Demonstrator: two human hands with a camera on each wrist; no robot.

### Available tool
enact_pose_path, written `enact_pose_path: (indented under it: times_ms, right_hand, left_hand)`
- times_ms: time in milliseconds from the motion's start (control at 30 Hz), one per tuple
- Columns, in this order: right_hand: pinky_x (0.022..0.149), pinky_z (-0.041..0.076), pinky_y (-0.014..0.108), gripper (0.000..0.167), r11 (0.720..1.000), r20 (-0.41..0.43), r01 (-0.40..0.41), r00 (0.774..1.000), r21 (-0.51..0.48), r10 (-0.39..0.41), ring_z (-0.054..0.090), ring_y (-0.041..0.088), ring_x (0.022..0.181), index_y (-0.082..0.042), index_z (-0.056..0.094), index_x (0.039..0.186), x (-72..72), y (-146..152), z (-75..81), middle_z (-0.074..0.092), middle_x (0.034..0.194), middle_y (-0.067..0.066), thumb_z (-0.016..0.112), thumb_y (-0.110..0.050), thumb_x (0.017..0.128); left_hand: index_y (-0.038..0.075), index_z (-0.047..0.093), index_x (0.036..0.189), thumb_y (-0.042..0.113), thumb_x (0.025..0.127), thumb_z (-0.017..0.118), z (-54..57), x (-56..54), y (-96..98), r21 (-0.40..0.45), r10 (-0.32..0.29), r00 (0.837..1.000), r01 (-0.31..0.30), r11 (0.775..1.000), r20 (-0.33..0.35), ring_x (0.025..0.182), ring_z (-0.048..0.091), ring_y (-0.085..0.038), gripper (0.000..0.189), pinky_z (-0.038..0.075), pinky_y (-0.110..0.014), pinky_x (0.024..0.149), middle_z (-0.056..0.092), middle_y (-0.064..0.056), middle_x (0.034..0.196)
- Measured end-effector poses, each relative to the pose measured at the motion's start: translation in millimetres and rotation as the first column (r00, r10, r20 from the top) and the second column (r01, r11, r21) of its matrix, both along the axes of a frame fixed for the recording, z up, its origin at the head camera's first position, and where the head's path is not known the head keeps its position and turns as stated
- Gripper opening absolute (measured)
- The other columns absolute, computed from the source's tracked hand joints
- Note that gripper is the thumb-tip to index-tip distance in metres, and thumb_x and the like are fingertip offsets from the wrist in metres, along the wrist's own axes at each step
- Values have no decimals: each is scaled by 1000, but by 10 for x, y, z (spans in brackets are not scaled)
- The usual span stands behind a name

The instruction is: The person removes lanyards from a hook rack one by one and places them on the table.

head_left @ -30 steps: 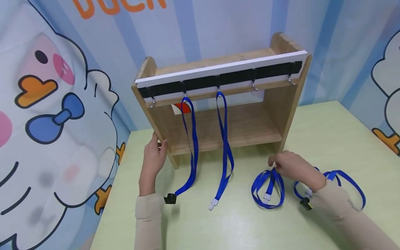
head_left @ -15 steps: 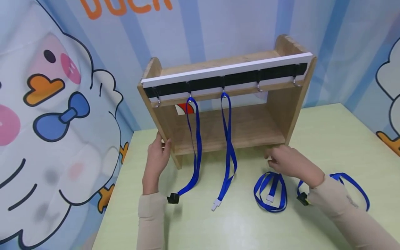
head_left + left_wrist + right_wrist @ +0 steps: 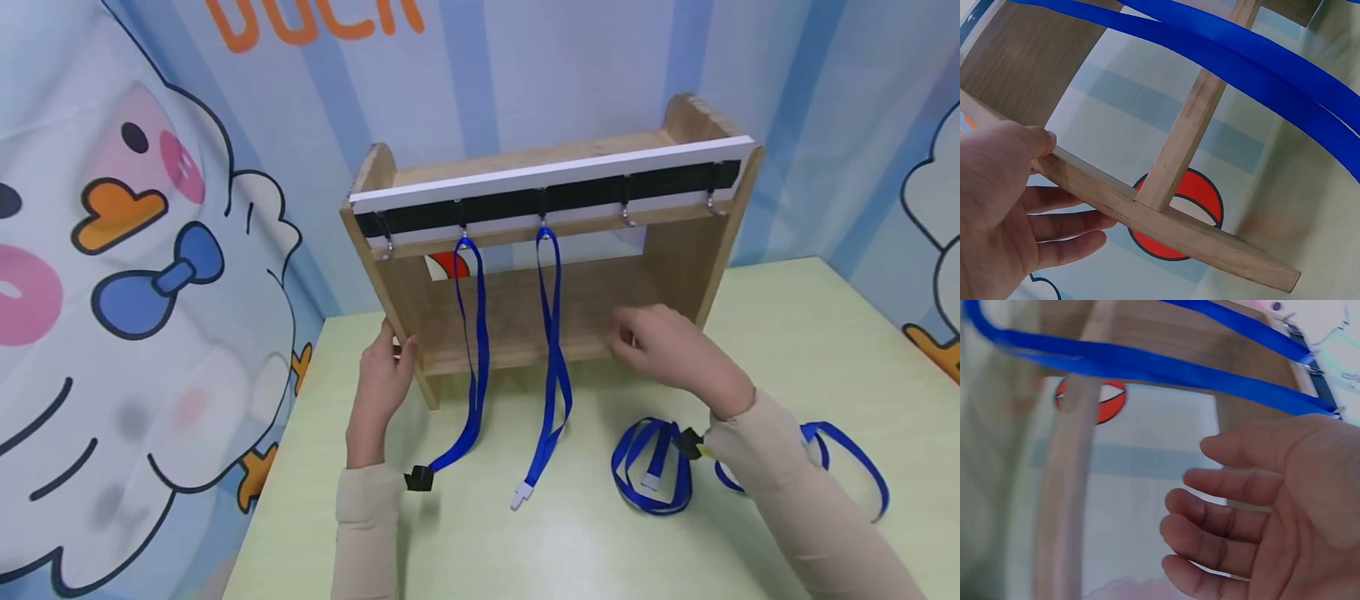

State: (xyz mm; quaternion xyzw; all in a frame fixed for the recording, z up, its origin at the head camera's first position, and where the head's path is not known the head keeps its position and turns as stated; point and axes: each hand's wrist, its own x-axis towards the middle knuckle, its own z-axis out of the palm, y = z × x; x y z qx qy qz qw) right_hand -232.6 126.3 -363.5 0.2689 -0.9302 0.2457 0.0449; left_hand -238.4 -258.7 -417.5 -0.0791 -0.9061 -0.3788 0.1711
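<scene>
My left hand (image 3: 384,379) grips the left side panel of a wooden shelf (image 3: 690,258), thumb on its front edge and fingers behind. Two blue lanyards hang from hooks on the shelf's front rail: the left lanyard (image 3: 481,350) and the middle lanyard (image 3: 553,350), which ends in a white clip (image 3: 522,495). My right hand (image 3: 667,350) is raised before the shelf's right half. In the right wrist view its loosely bent fingers (image 3: 1197,537) hold nothing. Below it a coiled blue lanyard (image 3: 659,454) lies on the table, with another blue lanyard (image 3: 817,427) partly behind the sleeve.
Bare hooks show at the rail's left end (image 3: 388,248) and on its right half (image 3: 628,215). The shelf stands on a pale green table (image 3: 555,550). Behind it hangs a blue striped cloth (image 3: 570,67) with a duck print. A small black block (image 3: 687,443) shows at the right cuff.
My right hand has risen from the coiled lanyard, up and leftward to the front of the shelf. The left hand keeps its grip on the panel. The head view has shifted slightly.
</scene>
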Motion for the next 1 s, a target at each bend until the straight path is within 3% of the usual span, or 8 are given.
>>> enact_pose_path:
  times_ms: [133, 400, 567, 867, 1000]
  right_hand:
    - [51, 47, 31, 9, 999, -29, 22, 999, -40, -23, 51, 17, 57, -4, 63, 94, -26, -96, 138, 58, 69, 2, 64, -12, 97]
    - [61, 52, 33, 33, 992, -119, -32, 993, -118, 17, 58, 17, 66, -3, 62, 120, -38, -291, 377, 65, 80, 2, 70, -26, 97]
    - [63, 50, 35, 43, 979, -192, -32, 981, -200, -7, 58, 18, 68, -2, 60, 129, -46, -440, 543, 67, 82, 4, 68, -31, 99]
    - [58, 47, 33, 36, 950, -308, -39, 950, -308, -60, 56, 20, 64, 4, 62, 128, -96, -620, 704, 67, 76, 8, 65, -20, 101]
    - [55, 44, 32, 22, 941, -369, -39, 925, -336, -94, 54, 21, 61, 4, 68, 114, -95, -659, 754, 65, 73, 9, 66, -12, 99]
  left_hand:
    - [0, 36, 151, 18, 107, 50, 13, 12, -13, -5, 1, 1000, -1, 1000, -6, 105, 67, -39, 49, 61, -48, 80, 55, -26, 138]
    - [-1, 38, 149, 18, 108, 50, -10, 10, -17, -9, 3, 1000, -4, 1000, -8, 102, 68, -38, 47, 61, -47, 77, 58, -28, 133]
    - [-2, 39, 148, 17, 107, 50, -30, -2, -20, -17, -5, 999, 5, 1000, -35, 102, 68, -38, 46, 61, -47, 79, 57, -27, 135]
    - [-2, 42, 146, 16, 107, 50, -9, 16, -8, -18, 5, 999, -6, 1000, -39, 99, 69, -37, 43, 62, -46, 77, 58, -26, 134]
    - [-1, 41, 147, 17, 108, 50, 5, 13, -10, -19, 9, 1000, -10, 1000, -28, 99, 69, -36, 44, 62, -45, 77, 58, -25, 135]
